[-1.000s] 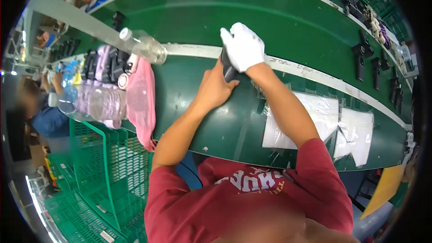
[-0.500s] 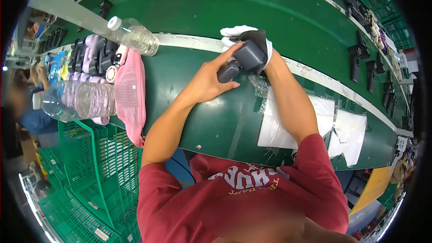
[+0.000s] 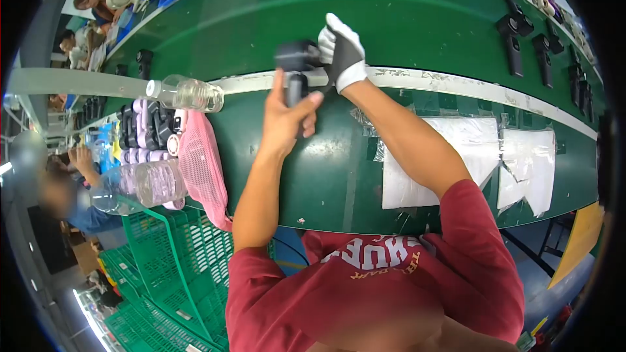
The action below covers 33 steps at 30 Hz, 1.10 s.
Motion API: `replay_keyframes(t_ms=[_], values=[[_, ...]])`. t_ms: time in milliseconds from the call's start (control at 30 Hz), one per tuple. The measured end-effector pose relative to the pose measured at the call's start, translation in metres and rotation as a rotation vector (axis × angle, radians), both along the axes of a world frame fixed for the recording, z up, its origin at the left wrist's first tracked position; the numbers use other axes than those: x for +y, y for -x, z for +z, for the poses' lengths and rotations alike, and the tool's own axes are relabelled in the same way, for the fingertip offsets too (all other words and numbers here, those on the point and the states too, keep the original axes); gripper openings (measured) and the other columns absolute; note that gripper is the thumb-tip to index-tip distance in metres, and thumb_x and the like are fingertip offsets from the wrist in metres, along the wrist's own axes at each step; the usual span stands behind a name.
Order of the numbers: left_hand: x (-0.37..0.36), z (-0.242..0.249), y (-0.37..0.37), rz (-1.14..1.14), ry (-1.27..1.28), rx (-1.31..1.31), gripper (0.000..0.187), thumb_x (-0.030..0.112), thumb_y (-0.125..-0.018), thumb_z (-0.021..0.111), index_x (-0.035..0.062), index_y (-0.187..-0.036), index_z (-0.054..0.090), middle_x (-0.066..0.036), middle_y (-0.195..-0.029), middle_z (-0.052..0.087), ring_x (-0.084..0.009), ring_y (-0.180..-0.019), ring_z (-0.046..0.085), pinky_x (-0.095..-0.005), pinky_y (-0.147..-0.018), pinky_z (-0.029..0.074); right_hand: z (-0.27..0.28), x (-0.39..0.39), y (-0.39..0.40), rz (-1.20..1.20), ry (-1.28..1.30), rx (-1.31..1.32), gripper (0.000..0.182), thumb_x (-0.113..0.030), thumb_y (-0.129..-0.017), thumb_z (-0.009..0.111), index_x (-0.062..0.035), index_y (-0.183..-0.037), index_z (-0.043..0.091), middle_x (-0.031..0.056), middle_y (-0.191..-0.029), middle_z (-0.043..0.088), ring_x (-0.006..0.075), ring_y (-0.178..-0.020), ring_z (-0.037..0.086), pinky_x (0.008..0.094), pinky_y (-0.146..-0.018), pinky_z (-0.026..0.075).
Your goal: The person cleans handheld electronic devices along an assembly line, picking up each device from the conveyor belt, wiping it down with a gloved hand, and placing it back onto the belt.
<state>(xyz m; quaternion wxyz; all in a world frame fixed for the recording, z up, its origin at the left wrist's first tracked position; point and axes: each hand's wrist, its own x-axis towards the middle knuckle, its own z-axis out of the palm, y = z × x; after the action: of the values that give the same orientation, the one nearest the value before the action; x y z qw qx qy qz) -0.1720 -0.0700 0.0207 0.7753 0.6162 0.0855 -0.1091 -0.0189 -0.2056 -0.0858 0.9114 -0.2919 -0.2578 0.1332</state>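
My bare left hand [image 3: 287, 114] grips a dark handheld device [image 3: 297, 58], blurred by motion, with a boxy head and a shorter handle part, over the bench's white edge strip. Just right of the device is my right hand [image 3: 342, 52] in a white glove, its fingers curled close to the device's head. Dark grey material lies across this glove; whether it is a cloth or part of the glove I cannot tell. Below my right forearm, white sheets [image 3: 437, 156] lie taped on the green bench.
At the left are a clear bottle [image 3: 189, 94], a large clear bottle [image 3: 153, 184], a pink mesh bag [image 3: 202, 163], lilac and black devices [image 3: 147, 124] and green crates [image 3: 182, 248]. Several dark devices [image 3: 514, 52] lie at the upper right. Other people sit at the far left.
My left hand and the device have moved left, away from the glove that was around the device's head. My right hand has shifted slightly up and left. The view has turned.
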Motion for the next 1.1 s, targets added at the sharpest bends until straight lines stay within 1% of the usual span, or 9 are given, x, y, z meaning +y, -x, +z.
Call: replay_keyframes(t_ms=[133,233,467,633,733,833,900,1000,1100], values=[[-0.013,-0.005,0.006,-0.130,-0.180,0.030,0.096,-0.004,-0.086,0.072,0.0113,-0.162,0.014,-0.002,-0.070,0.055,-0.0096,-0.047,0.047,-0.0284,-0.040,0.039,0.031,0.010,0.029,-0.865,0.747,-0.059,0.012,-0.012,-0.094,0.060,-0.0029,-0.101,0.063,0.0094,-0.086,0.057,0.0221,-0.077,0.056,0.0318,-0.071,0.046],[-0.014,0.000,0.006,-0.160,-0.138,0.006,0.095,-0.005,-0.087,0.071,0.0113,-0.162,0.015,-0.002,-0.070,0.055,-0.0093,-0.047,0.047,-0.0278,-0.040,0.039,0.062,0.006,0.039,-0.474,0.180,0.438,0.019,-0.015,-0.100,0.060,-0.0042,-0.084,0.060,-0.0023,-0.077,0.047,0.0069,-0.071,0.042,0.0249,-0.067,0.037],[-0.008,0.002,0.013,-0.239,-0.012,0.063,0.088,-0.005,-0.087,0.071,0.0096,-0.159,0.022,-0.001,-0.072,0.050,-0.0092,-0.047,0.045,-0.0273,-0.039,0.035,0.052,-0.021,0.025,-1.297,1.238,-0.386,0.013,-0.017,-0.095,0.057,-0.0056,-0.095,0.064,0.0146,-0.087,0.065,0.0346,-0.078,0.065,0.0411,-0.069,0.052],[0.002,0.003,0.013,-0.275,0.098,0.110,0.085,-0.001,-0.085,0.074,0.0051,-0.155,0.026,-0.004,-0.075,0.053,-0.0109,-0.049,0.047,-0.0270,-0.040,0.036,0.048,-0.025,0.012,-1.483,1.265,-0.297,0.022,-0.020,-0.097,0.058,-0.0010,-0.089,0.066,0.0126,-0.076,0.061,0.0201,-0.067,0.054,0.0325,-0.069,0.047],[0.005,0.002,0.014,-0.343,0.096,-0.048,0.088,0.002,-0.081,0.078,0.0016,-0.154,0.028,-0.008,-0.084,0.060,-0.0137,-0.053,0.052,-0.0286,-0.045,0.043,0.021,-0.023,-0.014,-1.224,0.817,0.096,0.021,-0.020,-0.094,0.059,-0.0015,-0.090,0.068,0.0082,-0.073,0.062,0.0204,-0.072,0.058,0.0306,-0.070,0.049],[0.006,-0.005,0.008,-0.109,-0.182,-0.323,0.091,0.010,-0.078,0.084,-0.0001,-0.153,0.033,-0.013,-0.114,0.062,-0.0216,-0.106,0.060,-0.0361,-0.093,0.050,0.072,-0.031,0.012,0.129,-0.127,0.971,0.043,-0.028,-0.089,0.057,-0.0233,-0.051,0.037,-0.0028,-0.048,0.040,0.0158,-0.039,0.037,0.0312,-0.040,0.029],[0.007,-0.018,0.002,0.058,-0.442,-0.494,0.095,0.018,-0.080,0.085,-0.0011,-0.155,0.029,-0.015,-0.132,0.052,-0.0283,-0.130,0.049,-0.0391,-0.111,0.037,0.025,-0.015,0.012,0.617,-0.286,0.555,0.040,-0.039,-0.093,0.050,-0.0248,-0.056,0.042,-0.0057,-0.053,0.042,0.0143,-0.045,0.042,0.0320,-0.044,0.034],[-0.017,-0.026,0.006,0.133,-0.766,-0.635,0.098,0.039,-0.088,0.075,0.0042,-0.160,0.018,-0.022,-0.145,0.031,-0.0362,-0.137,0.036,-0.0466,-0.116,0.030,0.085,0.040,0.081,0.025,-0.203,0.936,0.028,-0.039,-0.097,0.045,-0.0190,-0.080,0.056,-0.0012,-0.071,0.057,0.0142,-0.061,0.056,0.0323,-0.055,0.048],[-0.023,-0.015,0.012,0.187,-0.752,-0.676,0.098,0.049,-0.091,0.068,0.0048,-0.160,0.015,-0.023,-0.145,0.030,-0.0361,-0.137,0.033,-0.0474,-0.116,0.027,-0.001,0.070,0.060,0.433,-0.488,0.783,0.026,-0.035,-0.100,0.044,-0.0145,-0.095,0.058,0.0020,-0.088,0.062,0.0148,-0.079,0.062,0.0323,-0.071,0.054]])
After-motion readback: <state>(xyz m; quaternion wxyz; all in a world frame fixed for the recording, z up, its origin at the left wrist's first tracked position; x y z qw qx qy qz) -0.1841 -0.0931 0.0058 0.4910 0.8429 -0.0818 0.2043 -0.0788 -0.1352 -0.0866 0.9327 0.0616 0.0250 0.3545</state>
